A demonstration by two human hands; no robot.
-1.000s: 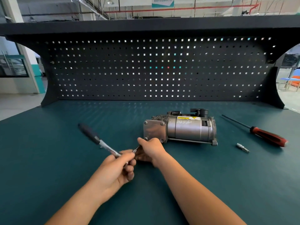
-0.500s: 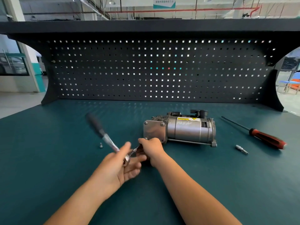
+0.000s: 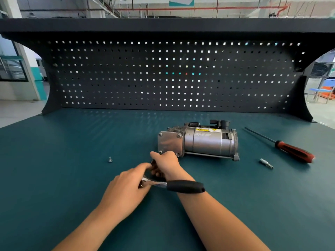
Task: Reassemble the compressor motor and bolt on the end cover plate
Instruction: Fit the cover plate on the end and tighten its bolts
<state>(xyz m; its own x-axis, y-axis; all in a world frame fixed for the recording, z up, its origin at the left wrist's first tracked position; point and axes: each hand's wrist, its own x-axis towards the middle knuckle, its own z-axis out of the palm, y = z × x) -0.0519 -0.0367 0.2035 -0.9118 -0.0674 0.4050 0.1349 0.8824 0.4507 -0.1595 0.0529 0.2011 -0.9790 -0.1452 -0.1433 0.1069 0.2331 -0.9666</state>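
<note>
The silver compressor motor lies on its side on the teal bench, its square end cover plate facing left with bolts showing at its corners. A ratchet wrench with a black handle lies across my right forearm, handle pointing right. My left hand pinches the ratchet's metal head. My right hand grips the extension bar that runs from the ratchet up to the plate's lower left corner bolt. The bar is mostly hidden by my fingers.
A loose bolt stands on the bench to the left. A red-handled screwdriver and a small driver bit lie to the right of the motor. A black pegboard closes the back.
The ratchet handle has swung from pointing up-left round to pointing right across my right forearm. My left hand moved with its head. The loose bolt came into view.
</note>
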